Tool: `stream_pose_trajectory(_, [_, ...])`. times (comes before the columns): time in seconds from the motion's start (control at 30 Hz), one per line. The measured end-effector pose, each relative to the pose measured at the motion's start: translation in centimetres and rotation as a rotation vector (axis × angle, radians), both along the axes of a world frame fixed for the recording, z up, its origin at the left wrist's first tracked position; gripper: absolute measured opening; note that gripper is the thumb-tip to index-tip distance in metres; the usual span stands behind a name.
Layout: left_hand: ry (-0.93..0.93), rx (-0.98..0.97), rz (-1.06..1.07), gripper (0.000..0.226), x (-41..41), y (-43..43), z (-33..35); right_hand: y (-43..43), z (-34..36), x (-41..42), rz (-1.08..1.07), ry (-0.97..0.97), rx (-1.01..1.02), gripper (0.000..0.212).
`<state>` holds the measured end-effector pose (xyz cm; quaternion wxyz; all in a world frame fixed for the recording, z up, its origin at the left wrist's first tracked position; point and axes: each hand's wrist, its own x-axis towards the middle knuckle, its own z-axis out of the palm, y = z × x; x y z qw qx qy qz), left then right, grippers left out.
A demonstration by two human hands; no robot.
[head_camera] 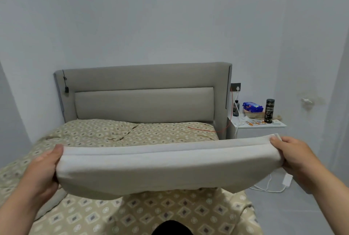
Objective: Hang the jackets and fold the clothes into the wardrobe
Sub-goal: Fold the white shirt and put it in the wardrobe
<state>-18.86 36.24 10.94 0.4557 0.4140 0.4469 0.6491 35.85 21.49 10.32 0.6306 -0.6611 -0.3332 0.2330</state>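
Note:
A folded light-grey garment [170,168] hangs stretched in the air above the bed, held level between both hands. My left hand [44,170] grips its left end, thumb on top and fingers underneath. My right hand [294,157] grips the right end the same way, pinching the upper corner. The cloth sags slightly in the middle. No wardrobe or jackets are in view.
Below lies a bed with a beige patterned quilt [120,132] and a grey padded headboard [143,91]. A white nightstand [260,131] at the right carries a dark flask [269,111], a bottle and packets. White cables [268,187] lie on the floor. A black item [171,228] shows at the bottom edge.

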Motion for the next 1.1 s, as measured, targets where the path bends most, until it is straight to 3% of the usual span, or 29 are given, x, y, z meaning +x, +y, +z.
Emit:
stream_pose_trajectory(0.13, [0.004, -0.006, -0.084, 0.055, -0.1, -0.2, -0.7, -0.4, 0.0, 0.6, 0.06, 0.109, -0.041, 0.017])
stream_pose_trajectory(0.27, [-0.014, -0.116, -0.096, 0.035, -0.1, 2.4, -4.6, 2.0, -2.3, 0.9, 0.049, 0.108, -0.082, 0.016])
stream_pose_trajectory(0.33, [0.038, -0.208, -0.073, 0.036, 0.0, 4.3, -7.2, 3.7, -4.5, 1.0, 0.031, 0.041, -0.134, 0.014])
stream_pose_trajectory(0.47, [0.296, -0.347, -0.068, 0.025, 0.6, 7.9, -12.4, 6.9, -9.1, 1.0, 0.038, 0.07, -0.321, 0.024])
stream_pose_trajectory(0.53, [0.45, -0.371, -0.012, 0.024, 1.0, 9.5, -13.9, 8.9, -11.2, 0.7, 0.016, 0.195, -0.384, 0.024])
stream_pose_trajectory(0.6, [0.489, -0.402, 0.038, 0.023, 1.4, 11.1, -15.1, 11.2, -13.2, 0.5, -0.011, 0.341, -0.395, 0.016])
stream_pose_trajectory(0.73, [0.374, -0.564, 0.035, 0.028, 2.7, 14.9, -17.9, 16.6, -16.6, 0.7, -0.056, 0.55, -0.396, 0.016])
stream_pose_trajectory(0.83, [0.184, -0.677, 0.068, 0.024, 4.2, 18.4, -19.8, 21.0, -19.0, 1.4, -0.074, 0.658, -0.366, 0.022])
stream_pose_trajectory(0.97, [0.037, -0.735, 0.113, 0.034, 6.8, 24.1, -22.4, 27.5, -22.8, 2.7, -0.076, 0.673, -0.362, 0.025])
stream_pose_trajectory(1.1, [0.056, -0.717, 0.104, 0.026, 9.5, 29.7, -23.5, 34.0, -24.4, 3.2, -0.019, 0.619, -0.342, 0.019])
